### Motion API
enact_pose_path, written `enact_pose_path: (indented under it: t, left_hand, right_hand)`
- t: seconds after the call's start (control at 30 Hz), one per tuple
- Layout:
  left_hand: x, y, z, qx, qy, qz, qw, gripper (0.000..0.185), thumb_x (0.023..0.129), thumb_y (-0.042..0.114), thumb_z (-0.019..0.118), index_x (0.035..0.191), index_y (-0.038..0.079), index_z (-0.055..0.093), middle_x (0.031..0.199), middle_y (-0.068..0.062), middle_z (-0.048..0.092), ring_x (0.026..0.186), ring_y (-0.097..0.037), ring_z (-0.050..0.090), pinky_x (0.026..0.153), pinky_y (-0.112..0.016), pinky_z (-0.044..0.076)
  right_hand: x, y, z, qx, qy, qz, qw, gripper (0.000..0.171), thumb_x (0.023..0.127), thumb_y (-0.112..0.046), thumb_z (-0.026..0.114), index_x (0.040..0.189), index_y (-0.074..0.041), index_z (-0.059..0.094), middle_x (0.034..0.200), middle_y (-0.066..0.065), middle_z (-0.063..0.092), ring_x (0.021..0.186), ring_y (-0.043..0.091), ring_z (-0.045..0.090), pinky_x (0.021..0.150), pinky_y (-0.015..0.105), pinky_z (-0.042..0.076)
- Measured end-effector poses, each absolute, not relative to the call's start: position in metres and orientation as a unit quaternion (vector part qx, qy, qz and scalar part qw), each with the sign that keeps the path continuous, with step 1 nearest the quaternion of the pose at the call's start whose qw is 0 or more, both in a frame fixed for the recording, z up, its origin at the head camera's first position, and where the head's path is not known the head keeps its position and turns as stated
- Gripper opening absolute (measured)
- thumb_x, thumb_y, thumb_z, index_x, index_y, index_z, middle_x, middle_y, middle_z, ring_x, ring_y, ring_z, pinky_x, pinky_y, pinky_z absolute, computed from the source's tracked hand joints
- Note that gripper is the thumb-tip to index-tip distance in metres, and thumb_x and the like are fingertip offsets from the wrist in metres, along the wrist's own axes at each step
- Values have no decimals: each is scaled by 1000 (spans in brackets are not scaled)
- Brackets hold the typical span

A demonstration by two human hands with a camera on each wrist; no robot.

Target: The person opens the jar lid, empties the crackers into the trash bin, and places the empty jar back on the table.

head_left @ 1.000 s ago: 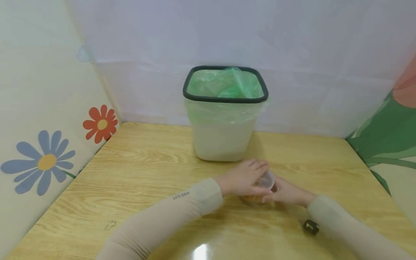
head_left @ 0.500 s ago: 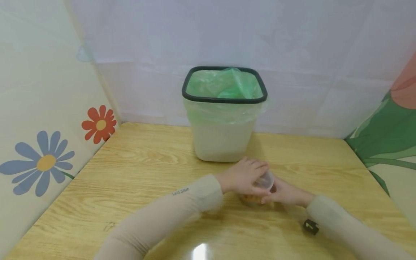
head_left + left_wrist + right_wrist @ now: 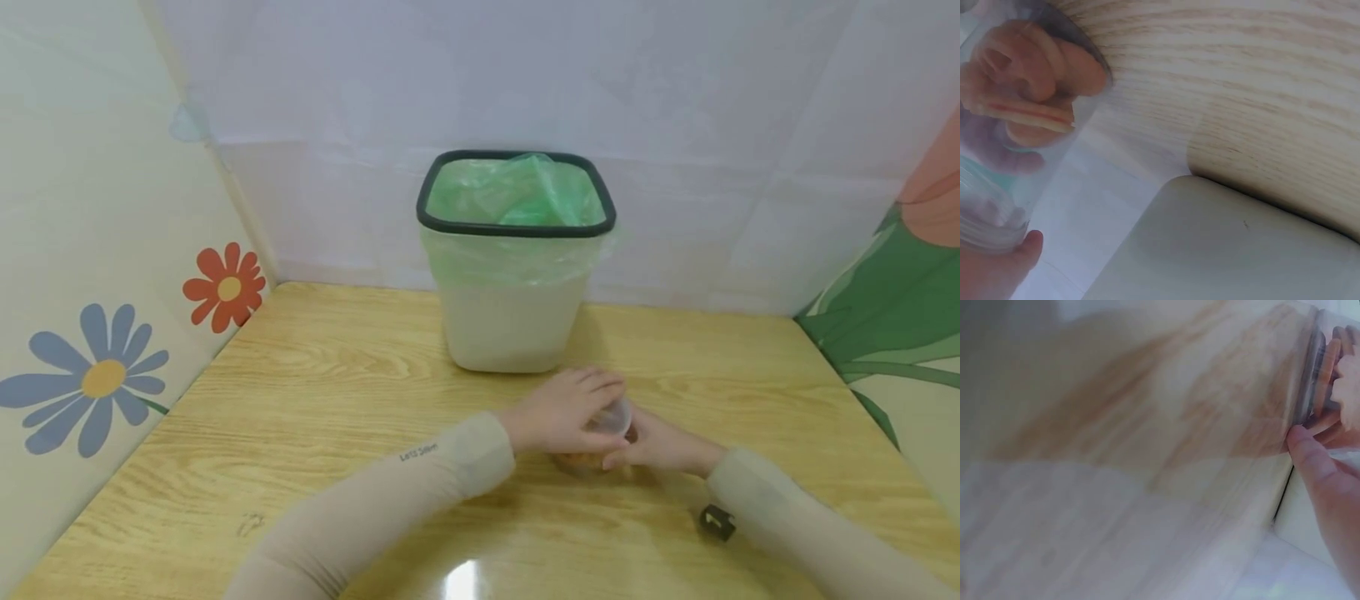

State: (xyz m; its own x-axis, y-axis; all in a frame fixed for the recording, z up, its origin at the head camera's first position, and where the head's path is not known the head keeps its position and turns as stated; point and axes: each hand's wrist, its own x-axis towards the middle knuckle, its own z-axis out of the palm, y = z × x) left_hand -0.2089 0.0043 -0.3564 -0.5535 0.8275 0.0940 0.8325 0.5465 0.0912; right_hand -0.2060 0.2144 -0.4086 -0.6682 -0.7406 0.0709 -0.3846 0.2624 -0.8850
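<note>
A: Nearest us, toward the counter's front edge on the right, a small dark object lies beside the right sleeve.

B: Just past it we have both hands on the clear plastic container. It sits on the counter right of centre, a little in front of the bin. Our left hand is curled over its top, and our right hand wraps its side, thumb pressed to the wall.

A: Has anything moved in the last second?

B: Hardly anything — hands and container sit where they were, only the view shifts slightly. We'd judge the grip is being set or the lid worked rather than the container lifted; it hasn't left the counter.

A: And inside it?

B: Orange-brown pieces — the left wrist view shows them through the wall.

A: Farthest back?

B: The white bin, green liner open, near the counter's back edge.
</note>
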Motion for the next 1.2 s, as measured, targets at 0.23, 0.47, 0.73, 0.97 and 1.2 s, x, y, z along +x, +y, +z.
enact_pose_path:
  t: [0.23,0.47,0.73,0.97,1.2]
  left_hand:
    - [-202,8,-358,-447,-892,-51,40,73,97,58,46,148,7,39,150,-6,41,139,-22,33,116,-35,21]
    - [-199,5,-353,-430,-899,-86,6,77,96,60,46,152,10,31,157,-7,28,143,-27,24,115,-49,21]
    - [-203,1,-343,-466,-880,-89,-2,79,95,56,53,154,11,26,159,-8,23,146,-30,14,115,-52,17]
    - [-210,0,-351,-471,-877,-91,-30,75,95,57,51,153,14,31,158,-6,25,147,-30,10,118,-43,13]
    - [-210,3,-356,-470,-880,-71,8,71,96,57,49,150,13,38,154,-5,34,144,-26,23,118,-35,13]
  right_hand:
    - [-205,215,-406,-360,792,-459,180,90,86,-11,74,146,16,13,140,34,39,119,14,49,97,22,40]
    - [-205,213,-407,-353,801,-450,179,87,85,-12,75,145,15,19,141,33,38,123,31,48,100,24,39]
    - [-202,215,-404,-346,796,-460,187,84,86,-11,74,143,18,20,139,37,38,118,40,50,95,24,44]
    - [-202,214,-404,-345,799,-457,187,80,85,-12,75,140,18,26,136,34,44,114,16,53,94,23,44]
    - [-204,214,-405,-352,797,-459,173,84,84,-10,76,141,19,22,137,36,41,117,14,51,97,23,42]
